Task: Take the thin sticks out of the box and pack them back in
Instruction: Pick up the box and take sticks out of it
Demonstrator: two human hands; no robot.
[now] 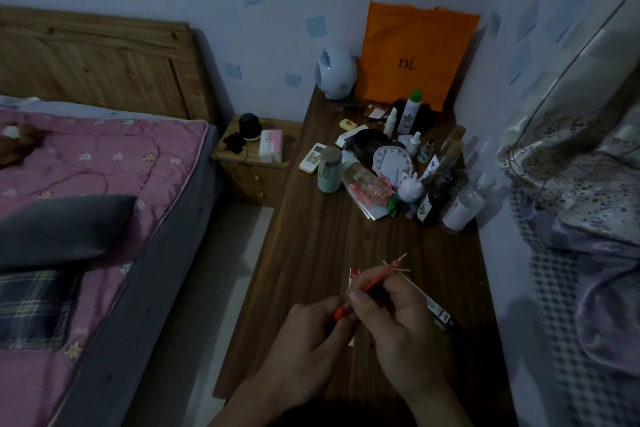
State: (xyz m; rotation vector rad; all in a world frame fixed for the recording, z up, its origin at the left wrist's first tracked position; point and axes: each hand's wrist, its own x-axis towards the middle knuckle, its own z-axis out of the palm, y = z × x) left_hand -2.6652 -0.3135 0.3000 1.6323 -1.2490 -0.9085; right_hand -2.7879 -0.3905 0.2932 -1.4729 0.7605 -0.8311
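Head view: my left hand and right hand both have their fingers pinched on a bundle of sticks, held just above the box on the desk. I judge the sticks are out and the repacking is not yet done. The box's inside is hidden.

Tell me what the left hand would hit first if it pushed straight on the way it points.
Most likely the right hand, whose fingers wrap the orange sticks directly ahead of the left hand; depth is unclear.
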